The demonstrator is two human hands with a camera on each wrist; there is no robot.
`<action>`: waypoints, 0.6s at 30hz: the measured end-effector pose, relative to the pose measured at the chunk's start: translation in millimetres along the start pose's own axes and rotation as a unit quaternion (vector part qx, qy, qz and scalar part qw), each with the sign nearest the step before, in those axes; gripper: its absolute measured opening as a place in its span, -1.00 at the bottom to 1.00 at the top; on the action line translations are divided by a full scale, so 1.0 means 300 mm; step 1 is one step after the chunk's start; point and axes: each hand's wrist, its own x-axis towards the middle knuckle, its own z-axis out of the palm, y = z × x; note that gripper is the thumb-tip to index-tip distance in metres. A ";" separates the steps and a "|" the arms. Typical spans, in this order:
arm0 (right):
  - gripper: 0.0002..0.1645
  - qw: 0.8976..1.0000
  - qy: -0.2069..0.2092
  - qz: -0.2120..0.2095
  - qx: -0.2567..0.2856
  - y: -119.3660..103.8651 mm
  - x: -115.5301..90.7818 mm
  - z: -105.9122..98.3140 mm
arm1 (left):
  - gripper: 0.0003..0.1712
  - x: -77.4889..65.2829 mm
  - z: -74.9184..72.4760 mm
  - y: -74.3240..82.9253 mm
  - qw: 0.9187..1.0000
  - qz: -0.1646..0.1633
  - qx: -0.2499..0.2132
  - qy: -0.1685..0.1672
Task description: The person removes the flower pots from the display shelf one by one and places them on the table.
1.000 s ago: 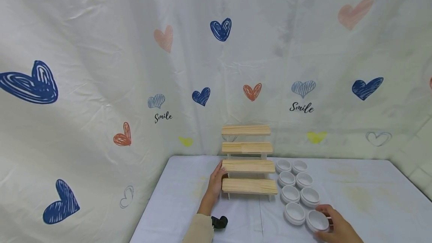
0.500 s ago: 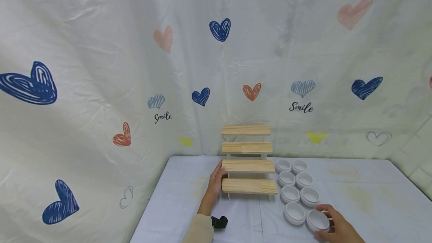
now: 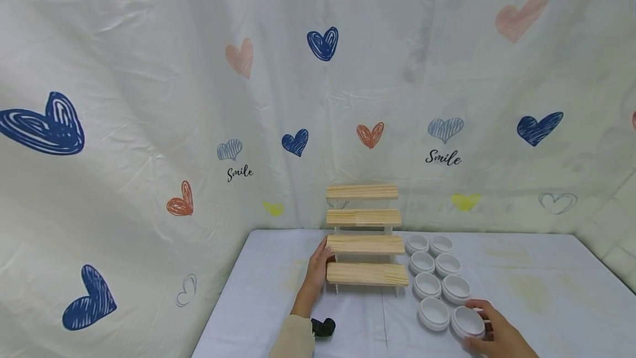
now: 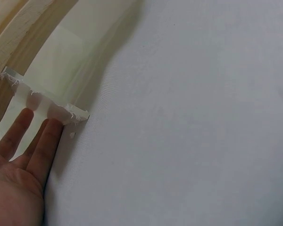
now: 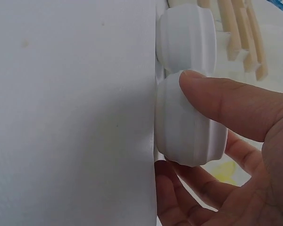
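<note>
A four-tier display stand (image 3: pixel 367 274) with light wooden planks and pale side panels stands on the table. My left hand (image 3: pixel 317 267) is at its left side. In the left wrist view the straight fingers (image 4: pixel 43 148) touch the pale side panel (image 4: pixel 47 104). At the front right, my right hand (image 3: pixel 497 333) holds a small white bowl (image 3: pixel 468 322), thumb on the near side and fingers around the far side. In the right wrist view this ribbed bowl (image 5: pixel 191 125) sits upright on the table, close beside another white bowl (image 5: pixel 188 40).
Several matching white bowls (image 3: pixel 434 314) stand in two columns right of the stand. A black device (image 3: pixel 323 327) is by the left sleeve (image 3: pixel 293 337). Behind the white-covered table (image 3: pixel 536 291) hangs a white curtain (image 3: pixel 377 82) printed with hearts.
The bowl in my right hand has shifted very slightly, and the right fingers have settled a little around it. My left hand and the stand have stayed put.
</note>
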 end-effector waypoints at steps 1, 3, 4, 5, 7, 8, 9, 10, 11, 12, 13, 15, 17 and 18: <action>-0.06 1.000 0.002 0.002 -0.006 -0.003 0.000 0.001 | -0.32 0.000 0.000 0.001 1.000 -0.002 0.000 0.002; -0.05 1.000 0.006 0.004 -0.011 -0.008 0.001 0.001 | -0.31 0.001 -0.001 -0.001 1.000 -0.004 0.002 0.003; -0.03 1.000 0.008 0.008 -0.012 -0.008 0.002 0.002 | -0.31 0.002 -0.001 -0.002 1.000 -0.004 0.003 0.004; -0.02 1.000 0.009 0.011 -0.013 -0.008 0.005 0.003 | -0.31 0.002 -0.002 -0.004 1.000 -0.005 0.002 0.004; 0.02 1.000 0.011 0.015 -0.007 -0.004 0.009 0.004 | -0.31 0.001 -0.002 -0.006 1.000 -0.005 0.003 0.002; 0.04 1.000 0.013 0.017 -0.004 -0.002 0.012 0.005 | -0.31 0.001 -0.003 -0.008 1.000 -0.004 0.003 0.001; 0.06 1.000 0.014 0.019 -0.002 0.001 0.015 0.005 | -0.31 0.002 -0.003 -0.011 1.000 -0.005 0.002 0.001; 0.07 1.000 0.015 0.020 -0.001 0.002 0.018 0.005 | -0.32 0.001 -0.003 -0.012 1.000 -0.003 0.002 0.000; 0.07 1.000 0.016 0.019 0.000 0.003 0.020 0.005 | -0.32 0.001 -0.002 -0.011 1.000 -0.004 0.000 0.000; 0.07 1.000 0.017 0.018 0.001 0.003 0.021 0.005 | -0.32 0.001 -0.002 -0.010 1.000 -0.004 0.000 0.000; 0.07 1.000 0.017 0.018 0.000 0.003 0.023 0.004 | -0.33 0.001 -0.001 -0.009 1.000 -0.005 -0.002 0.001; 0.07 1.000 0.017 0.018 -0.003 0.002 0.024 0.002 | -0.33 0.001 0.001 -0.005 1.000 -0.006 -0.003 0.001; 0.06 1.000 0.017 0.016 -0.006 0.001 0.024 -0.001 | -0.33 0.000 0.003 0.000 1.000 -0.005 -0.003 0.003; 0.05 1.000 0.017 0.013 -0.008 0.001 0.024 -0.002 | -0.33 0.001 0.003 0.002 1.000 -0.006 -0.003 0.004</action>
